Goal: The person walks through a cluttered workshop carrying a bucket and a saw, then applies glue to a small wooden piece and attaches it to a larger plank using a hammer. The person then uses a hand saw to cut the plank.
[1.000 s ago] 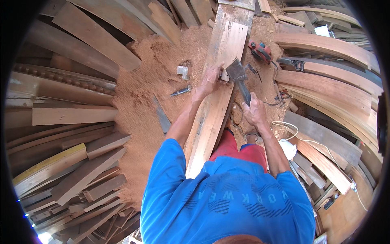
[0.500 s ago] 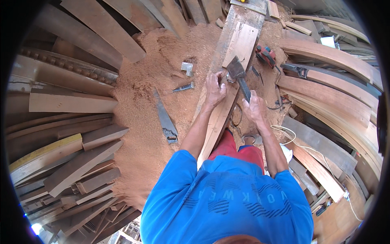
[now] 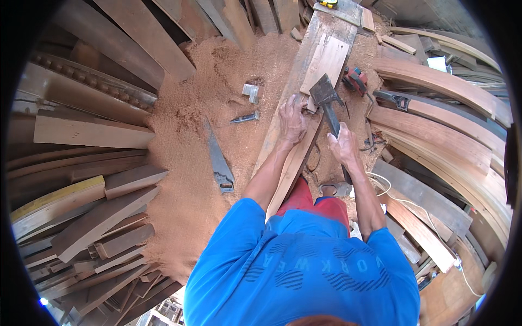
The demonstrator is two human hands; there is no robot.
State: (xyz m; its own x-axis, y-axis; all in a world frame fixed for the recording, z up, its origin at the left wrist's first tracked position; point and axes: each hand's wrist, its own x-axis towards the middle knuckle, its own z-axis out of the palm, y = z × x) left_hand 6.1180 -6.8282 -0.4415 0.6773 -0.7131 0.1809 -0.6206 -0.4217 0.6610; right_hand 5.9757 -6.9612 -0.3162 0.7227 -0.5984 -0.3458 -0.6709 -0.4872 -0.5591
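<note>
My right hand is wrapped round the dark handle of a hatchet, whose broad metal head is raised beside my left hand. The handle's lower end sticks out below my right fist. My left hand rests on the long wooden beam, its fingers curled at the near end of a pale board. Beside those fingertips sits a small wooden block. Whatever the left fingers grip is hidden behind them.
On the sawdust to the left lie a handsaw, a chisel-like tool and an L-shaped metal piece. A red power tool lies right of the beam. A tape measure sits at its far end. Stacked planks line both sides.
The hatchet head has moved slightly right, and more handle shows below my right hand. My left hand has turned, its back now facing up. The whole view has shifted a little.
</note>
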